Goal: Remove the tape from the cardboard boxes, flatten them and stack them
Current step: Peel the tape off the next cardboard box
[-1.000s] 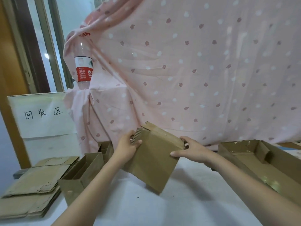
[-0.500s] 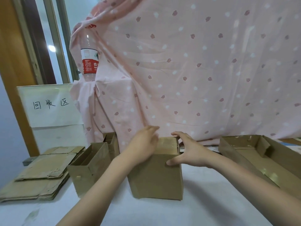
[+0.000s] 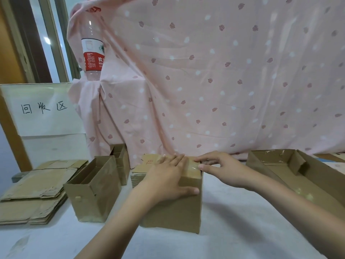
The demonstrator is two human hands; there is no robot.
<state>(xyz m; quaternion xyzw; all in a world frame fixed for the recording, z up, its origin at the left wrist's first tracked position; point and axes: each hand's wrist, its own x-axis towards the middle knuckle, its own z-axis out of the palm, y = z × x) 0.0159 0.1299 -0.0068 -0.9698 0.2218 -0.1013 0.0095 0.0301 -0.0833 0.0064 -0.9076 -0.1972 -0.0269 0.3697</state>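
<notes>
A closed brown cardboard box stands upright on the white table, in the middle of the view. My left hand lies flat across its top, fingers straight, thumb down over the front edge. My right hand reaches to the top's right edge, where its fingertips touch the shiny clear tape. Whether they pinch the tape is not plain. A stack of flattened boxes lies at the left.
An open narrow box stands left of the closed one, with a smaller open box behind it. A large open box sits at the right. A pink cloth, a plastic bottle and a white sign stand behind.
The box was tilted in the air in both hands, then set upright on the table. My left hand now presses flat on top and my right fingers have moved onto the tape.
</notes>
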